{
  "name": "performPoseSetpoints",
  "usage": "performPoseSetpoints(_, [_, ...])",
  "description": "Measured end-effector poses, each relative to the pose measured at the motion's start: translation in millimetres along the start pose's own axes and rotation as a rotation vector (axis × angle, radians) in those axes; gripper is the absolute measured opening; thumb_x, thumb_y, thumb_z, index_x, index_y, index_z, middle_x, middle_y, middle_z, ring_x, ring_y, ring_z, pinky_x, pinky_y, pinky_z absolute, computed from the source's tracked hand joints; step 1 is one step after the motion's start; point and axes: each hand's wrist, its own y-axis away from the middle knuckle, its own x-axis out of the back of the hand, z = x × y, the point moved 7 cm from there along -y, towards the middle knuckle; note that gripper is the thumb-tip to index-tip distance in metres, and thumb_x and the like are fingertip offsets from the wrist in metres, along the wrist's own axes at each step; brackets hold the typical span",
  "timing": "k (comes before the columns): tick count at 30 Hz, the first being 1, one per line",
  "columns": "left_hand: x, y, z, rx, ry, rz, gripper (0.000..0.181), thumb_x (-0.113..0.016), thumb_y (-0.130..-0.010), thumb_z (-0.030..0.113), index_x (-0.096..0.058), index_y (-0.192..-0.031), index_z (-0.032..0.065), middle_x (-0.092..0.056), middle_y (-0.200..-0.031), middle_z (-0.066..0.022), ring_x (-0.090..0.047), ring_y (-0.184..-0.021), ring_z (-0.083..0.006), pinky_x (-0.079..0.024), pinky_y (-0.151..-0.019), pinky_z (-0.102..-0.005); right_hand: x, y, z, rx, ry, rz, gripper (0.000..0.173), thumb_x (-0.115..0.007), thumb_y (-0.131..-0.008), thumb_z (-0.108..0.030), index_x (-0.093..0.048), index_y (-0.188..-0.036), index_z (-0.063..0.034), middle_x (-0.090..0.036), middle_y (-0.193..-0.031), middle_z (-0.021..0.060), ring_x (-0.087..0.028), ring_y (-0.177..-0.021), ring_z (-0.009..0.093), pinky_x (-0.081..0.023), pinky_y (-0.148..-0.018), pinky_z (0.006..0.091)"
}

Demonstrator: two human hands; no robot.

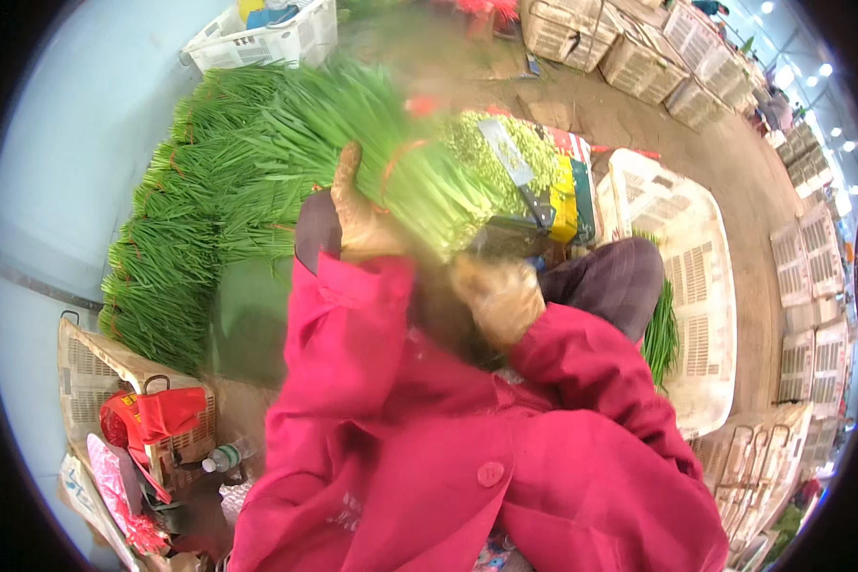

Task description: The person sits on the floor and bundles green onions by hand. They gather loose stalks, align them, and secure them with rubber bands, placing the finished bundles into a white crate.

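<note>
My left hand grips a thick bundle of garlic chives from its near side, the thumb pointing up along the leaves. An orange-red band circles the bundle, whose pale stem ends slant down to the right. My right hand is blurred just below those ends; whether its fingers touch them or hold anything cannot be made out. Beyond the stems, a knife with a broad steel blade and a dark handle rests on a heap of pale stem trimmings.
Banded chive bundles are stacked in rows by the pale blue wall at left. A white plastic crate with some chives inside stands at my right. More crates line the brown floor. A plastic bottle lies at lower left.
</note>
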Motion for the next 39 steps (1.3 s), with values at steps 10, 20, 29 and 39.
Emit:
performPoseSetpoints(10, [25.1,9.2,16.7,-0.151,0.050,0.064,0.062,-0.063,-0.083,0.045,-0.055,-0.126,0.0007,-0.060,-0.124,-0.0202,-0.057,-0.113,-0.0368,-0.043,-0.102,-0.0503,133.7,-65.7,-26.6,0.056,-0.157,0.362,0.036,-0.063,-0.082,-0.014,-0.060,-0.118,-0.0073,-0.062,-0.110,0.0147,-0.063,-0.084,0.026,-0.052,-0.069,0.0338])
performPoseSetpoints(20, [33.8,12.8,36.9,-0.392,-0.197,0.188,0.060,-0.067,-0.082,0.042,-0.057,-0.122,-0.0008,-0.062,-0.120,-0.0190,-0.060,-0.107,-0.0358,-0.046,-0.098,-0.0490,111.7,-45.7,4.8,-0.136,-0.349,0.239,0.046,-0.064,-0.077,-0.015,-0.058,-0.120,-0.0001,-0.063,-0.108,0.0152,-0.059,-0.099,0.032,-0.048,-0.088,0.0425])
performPoseSetpoints(29, [40.1,1.0,27.1,-0.253,-0.153,0.198,0.058,-0.064,-0.083,0.039,-0.055,-0.125,0.0011,-0.061,-0.122,-0.0184,-0.058,-0.111,-0.0359,-0.044,-0.100,-0.0501,-16.5,7.4,42.8,-0.343,-0.098,-0.406,0.047,-0.059,-0.078,-0.010,-0.056,-0.125,-0.0132,-0.063,-0.100,0.0144,-0.060,-0.098,0.031,-0.047,-0.090,0.0436])
performPoseSetpoints(39, [48.1,-9.7,19.8,-0.239,-0.177,0.241,0.069,-0.064,-0.080,0.051,-0.054,-0.127,0.0008,-0.058,-0.126,-0.0190,-0.056,-0.114,-0.0355,-0.042,-0.102,-0.0503,16.4,-2.9,19.1,-0.088,-0.043,0.036,0.057,-0.067,-0.068,-0.013,-0.059,-0.124,-0.0202,-0.059,-0.112,0.0156,-0.053,-0.110,0.036,-0.043,-0.092,0.0469])
